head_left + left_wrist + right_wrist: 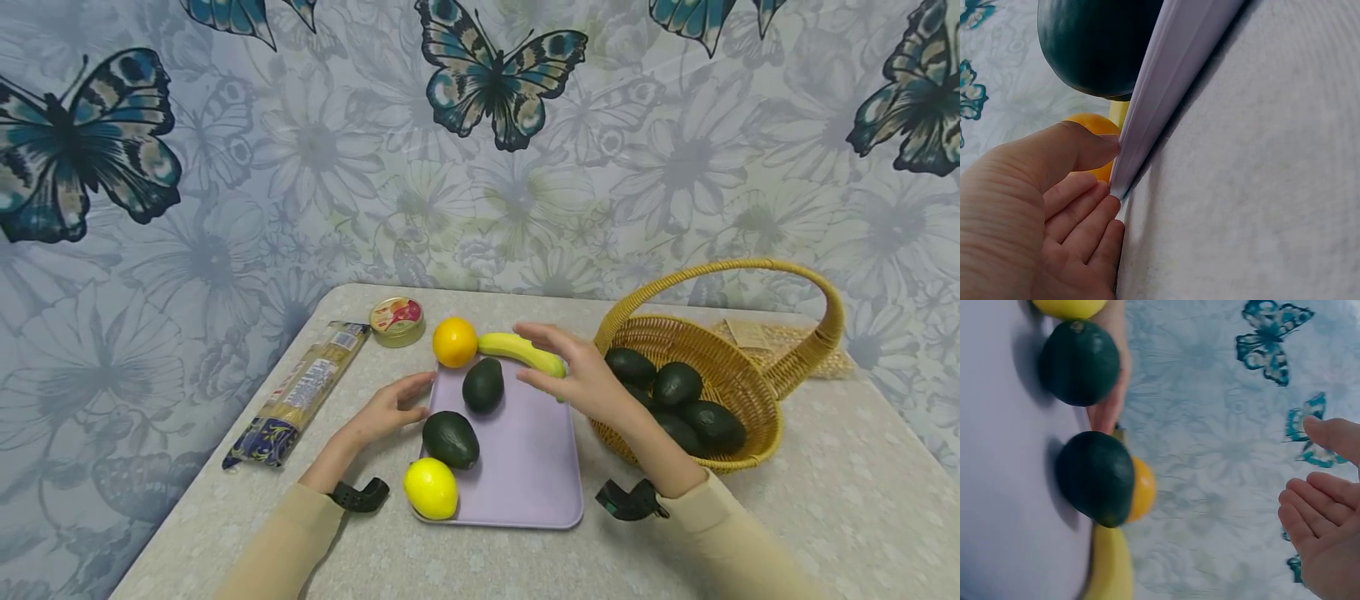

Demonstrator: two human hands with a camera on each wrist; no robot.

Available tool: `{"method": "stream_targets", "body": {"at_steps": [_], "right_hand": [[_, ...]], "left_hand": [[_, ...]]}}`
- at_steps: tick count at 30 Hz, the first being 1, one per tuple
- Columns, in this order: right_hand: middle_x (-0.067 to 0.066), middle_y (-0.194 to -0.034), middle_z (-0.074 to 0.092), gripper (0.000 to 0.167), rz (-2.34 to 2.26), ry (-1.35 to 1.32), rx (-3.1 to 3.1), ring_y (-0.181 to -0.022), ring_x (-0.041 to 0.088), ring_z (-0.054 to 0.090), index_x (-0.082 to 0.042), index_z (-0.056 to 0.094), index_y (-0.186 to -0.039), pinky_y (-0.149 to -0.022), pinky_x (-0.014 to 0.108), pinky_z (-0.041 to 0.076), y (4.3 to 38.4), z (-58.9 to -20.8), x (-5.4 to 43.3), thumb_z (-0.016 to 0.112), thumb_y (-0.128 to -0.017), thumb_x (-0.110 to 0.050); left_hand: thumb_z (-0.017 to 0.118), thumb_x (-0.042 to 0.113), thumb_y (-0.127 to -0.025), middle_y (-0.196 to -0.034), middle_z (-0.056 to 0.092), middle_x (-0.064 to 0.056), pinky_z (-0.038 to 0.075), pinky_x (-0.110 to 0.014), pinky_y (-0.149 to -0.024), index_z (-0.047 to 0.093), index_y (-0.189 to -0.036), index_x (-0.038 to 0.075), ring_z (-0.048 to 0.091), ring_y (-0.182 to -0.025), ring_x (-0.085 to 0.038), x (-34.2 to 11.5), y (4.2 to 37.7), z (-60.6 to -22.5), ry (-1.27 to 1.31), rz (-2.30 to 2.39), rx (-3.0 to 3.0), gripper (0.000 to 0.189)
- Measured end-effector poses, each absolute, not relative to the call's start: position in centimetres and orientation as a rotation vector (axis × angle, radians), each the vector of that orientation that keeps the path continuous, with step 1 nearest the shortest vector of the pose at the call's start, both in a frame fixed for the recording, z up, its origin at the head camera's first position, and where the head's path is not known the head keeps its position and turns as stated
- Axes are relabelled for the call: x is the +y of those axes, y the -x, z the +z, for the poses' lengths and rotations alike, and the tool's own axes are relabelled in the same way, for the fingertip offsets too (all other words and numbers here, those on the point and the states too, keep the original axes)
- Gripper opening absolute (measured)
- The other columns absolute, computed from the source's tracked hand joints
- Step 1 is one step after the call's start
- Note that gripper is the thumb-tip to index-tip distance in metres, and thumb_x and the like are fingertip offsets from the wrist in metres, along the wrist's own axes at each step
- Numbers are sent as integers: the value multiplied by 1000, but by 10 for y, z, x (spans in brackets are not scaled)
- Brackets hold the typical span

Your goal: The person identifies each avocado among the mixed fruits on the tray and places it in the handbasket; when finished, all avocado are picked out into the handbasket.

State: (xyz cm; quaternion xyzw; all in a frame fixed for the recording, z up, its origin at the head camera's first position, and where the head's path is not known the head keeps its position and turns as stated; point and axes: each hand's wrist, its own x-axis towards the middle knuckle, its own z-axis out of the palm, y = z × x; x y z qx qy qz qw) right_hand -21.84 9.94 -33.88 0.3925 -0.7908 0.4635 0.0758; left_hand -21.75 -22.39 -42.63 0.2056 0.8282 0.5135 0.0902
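A lilac tray [525, 467] lies on the table with two dark green avocados on it, one [483, 386] toward the back and another [451, 440] at the left side. A lemon [431, 488] sits at the front left corner, an orange [454, 342] at the back left, and a banana [522, 352] along the back edge. My left hand [392, 408] is beside the tray's left rim, fingers fairly straight, holding nothing; in the left wrist view its thumb is close to the rim [1147, 106]. Above the tray's right part, my right hand [577, 372] hovers with fingers spread and nothing held.
A wicker basket [765, 417] with a tall handle and several avocados [677, 384] stands to the right. Behind it lies a woven mat [817, 360]. On the left are a pasta packet [307, 387] and a round tin [397, 322]. A butterfly-patterned wall backs the table.
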Motion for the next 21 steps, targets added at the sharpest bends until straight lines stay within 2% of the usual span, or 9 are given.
{"method": "stream_targets", "body": {"at_steps": [6,12,21], "right_hand": [[11,-138,48,59,1287,-1150,-2562,-125,26,46,-2,44,-138,-103,38,39,242,-364,71,69,-85,-12],[11,-141,45,68,1076,-1098,-2728,-128,26,42,-2,42,-140,-105,42,36,254,-381,54,74,-81,-13],[15,-141,44,75,1008,-1075,-2827,-130,28,39,2,39,-140,-108,42,31,266,-394,39,78,-79,-19]], "left_hand": [[60,-3,-88,-144,34,-26,26,-52,-108,34,-140,-10,31,-133,-41,-225,218,-427,-628,1530,2457,58],[60,-3,-88,-144,34,-27,25,-52,-108,34,-140,-10,30,-133,-42,-225,218,-424,-627,1535,2456,58],[60,-5,-87,-144,34,-28,26,-53,-108,34,-139,-11,31,-132,-42,-224,217,-426,-637,1529,2468,58]]}}
